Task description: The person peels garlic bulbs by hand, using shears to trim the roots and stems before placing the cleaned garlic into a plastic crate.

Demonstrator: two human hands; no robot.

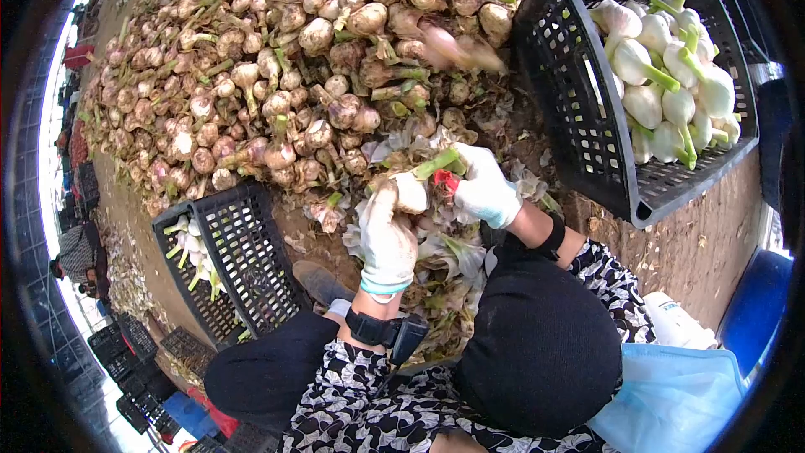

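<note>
A garlic heap [251, 67] is covering the ground [683, 243]; at its near edge the left hand [389, 243] is gripping one bulb [411, 194], the right hand [488, 193] is holding a red thing [445, 183], perhaps a cutter, beside the stalk [436, 164]; trimming is seemingly underway, the next move calling for a steady bulb

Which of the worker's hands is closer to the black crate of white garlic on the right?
Right. The right hand is left of the black crate, apart from it; the left hand, holding a garlic bulb, is farther left and lower in view.
</note>
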